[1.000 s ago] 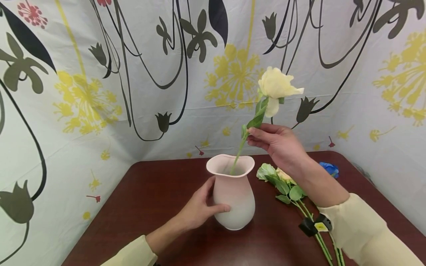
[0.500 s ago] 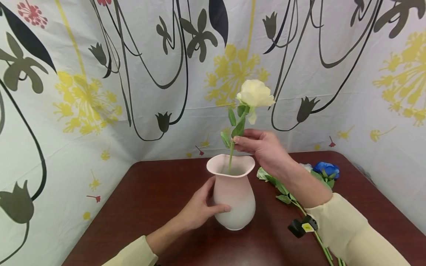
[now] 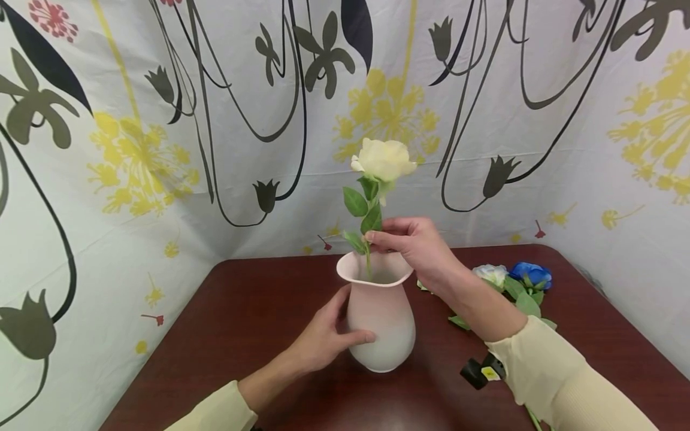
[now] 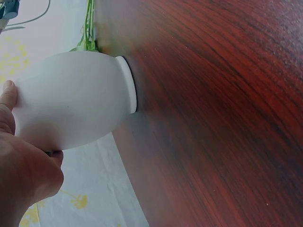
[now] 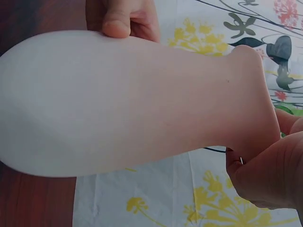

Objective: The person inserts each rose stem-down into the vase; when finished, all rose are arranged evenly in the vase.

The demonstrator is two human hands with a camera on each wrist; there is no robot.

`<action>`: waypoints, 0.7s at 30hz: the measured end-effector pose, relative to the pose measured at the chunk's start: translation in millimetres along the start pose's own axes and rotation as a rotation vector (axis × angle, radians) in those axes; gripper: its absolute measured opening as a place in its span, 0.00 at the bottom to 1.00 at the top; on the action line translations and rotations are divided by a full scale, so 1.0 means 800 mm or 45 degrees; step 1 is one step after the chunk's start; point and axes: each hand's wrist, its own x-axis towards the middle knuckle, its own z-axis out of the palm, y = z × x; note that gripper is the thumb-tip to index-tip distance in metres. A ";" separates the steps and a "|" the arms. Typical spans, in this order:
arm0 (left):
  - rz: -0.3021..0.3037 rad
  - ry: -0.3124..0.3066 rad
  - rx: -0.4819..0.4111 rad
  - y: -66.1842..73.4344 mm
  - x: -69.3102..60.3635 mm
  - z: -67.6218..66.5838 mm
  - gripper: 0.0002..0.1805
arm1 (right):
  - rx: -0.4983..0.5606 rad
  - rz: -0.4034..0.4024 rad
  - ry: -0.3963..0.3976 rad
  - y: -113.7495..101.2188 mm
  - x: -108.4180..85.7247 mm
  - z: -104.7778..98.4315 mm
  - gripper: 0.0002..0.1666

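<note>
A pale pink and white vase [image 3: 381, 326] with a wavy rim stands upright on the table. My left hand [image 3: 323, 338] grips its left side, thumb across the front; the left wrist view shows the same hand [image 4: 28, 161] against the vase wall [image 4: 75, 99]. Above the rim, my right hand [image 3: 417, 248] pinches the green stem of a cream-white rose [image 3: 384, 160]. The stem's lower end goes down inside the vase mouth, where its tip is hidden. In the right wrist view, my right hand [image 5: 272, 175] is beside the vase's flared rim [image 5: 258, 94].
On the dark red wooden table [image 3: 259, 311], a blue rose [image 3: 530, 275] and a white rose [image 3: 492, 274] lie at the right, partly behind my right forearm. A patterned cloth [image 3: 242, 149] hangs behind the table. A black wrist camera [image 3: 475, 373] sits at my right sleeve.
My right hand has moved left and down with the cream-white rose, now more upright and deeper in the vase. My left hand has stayed on the vase.
</note>
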 end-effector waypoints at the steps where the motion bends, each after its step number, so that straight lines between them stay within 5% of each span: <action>1: 0.001 0.000 0.000 0.000 0.000 0.000 0.47 | -0.021 -0.008 -0.008 0.000 0.000 0.000 0.19; 10: -0.019 -0.001 0.025 0.001 -0.002 0.000 0.47 | -0.331 -0.073 -0.155 -0.010 -0.006 -0.001 0.10; 21: -0.023 -0.011 0.020 -0.001 0.000 -0.001 0.47 | -0.749 -0.332 -0.346 -0.018 -0.014 0.002 0.01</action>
